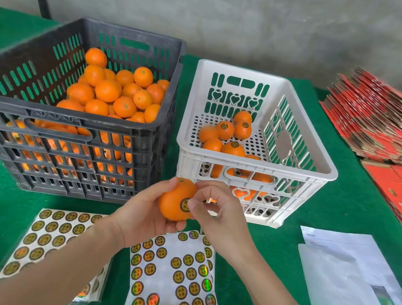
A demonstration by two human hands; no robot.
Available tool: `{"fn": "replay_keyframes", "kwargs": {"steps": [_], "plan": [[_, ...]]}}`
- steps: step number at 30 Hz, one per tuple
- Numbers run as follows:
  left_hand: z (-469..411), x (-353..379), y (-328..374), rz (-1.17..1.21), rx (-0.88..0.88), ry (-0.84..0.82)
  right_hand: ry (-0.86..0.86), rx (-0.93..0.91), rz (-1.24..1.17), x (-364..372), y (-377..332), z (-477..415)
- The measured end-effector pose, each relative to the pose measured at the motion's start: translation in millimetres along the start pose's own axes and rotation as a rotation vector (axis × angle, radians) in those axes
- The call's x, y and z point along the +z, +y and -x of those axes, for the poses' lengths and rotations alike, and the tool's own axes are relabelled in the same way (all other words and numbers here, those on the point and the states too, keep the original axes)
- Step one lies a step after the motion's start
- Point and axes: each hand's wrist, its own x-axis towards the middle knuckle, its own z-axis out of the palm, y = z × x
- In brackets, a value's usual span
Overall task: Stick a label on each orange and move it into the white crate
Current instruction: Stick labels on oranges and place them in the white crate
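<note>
Head view, centre of frame: left hand (142, 211) cupped round the orange (172, 205), right hand (214, 208) with fingers curled, thumb pinching at the edge of the label (185, 205). Rub flat across the whole label, edges included, gripping firmly underneath. Then lift up and right, over the rim of the white crate (334, 174), and set down gently.

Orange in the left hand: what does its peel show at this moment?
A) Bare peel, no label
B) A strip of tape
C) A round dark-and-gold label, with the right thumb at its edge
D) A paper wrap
C: the orange held by the left hand carries a round label, and the right hand has its thumb at the edge.
</note>
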Motion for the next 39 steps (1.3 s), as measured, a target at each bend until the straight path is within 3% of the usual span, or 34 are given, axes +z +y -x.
{"fn": "replay_keyframes", "kwargs": {"steps": [10, 16, 19, 21, 24, 26, 28, 30, 33, 39], "plan": [[4, 4, 1, -0.043, -0.005, 0.003, 0.140, -0.139, 0.158, 11, 3, 10], [13, 8, 14, -0.227, 0.022, 0.063, -0.012, -0.089, 0.051, -4, -9, 7], [16, 28, 31, -0.420, 0.156, 0.055, -0.094, -0.181, 0.123, -4, -23, 1], [17, 43, 52, -0.734, 0.318, 0.110, -0.028, -0.263, 0.150, -9, -37, -15], [7, 42, 95, -1.180, 0.699, 0.404, 0.105, -0.328, 0.137, -35, -51, -65], [-3, 22, 126, -1.417, 0.767, 0.745, 0.144, -0.253, 0.276, -61, -46, -115], [-12, -7, 149, -1.614, 0.608, 0.948, 0.088, -0.082, 0.532, -88, -30, -168], [-18, -29, 154, -1.731, 0.421, 0.999, -0.036, 0.105, 0.803, -108, -5, -206], [-23, -39, 153, -1.719, 0.454, 1.043, -0.238, 0.267, 1.174, -126, 39, -233], [-26, -41, 156, -1.726, 0.416, 1.089, -0.449, 0.400, 1.277, -122, 81, -259]]}}
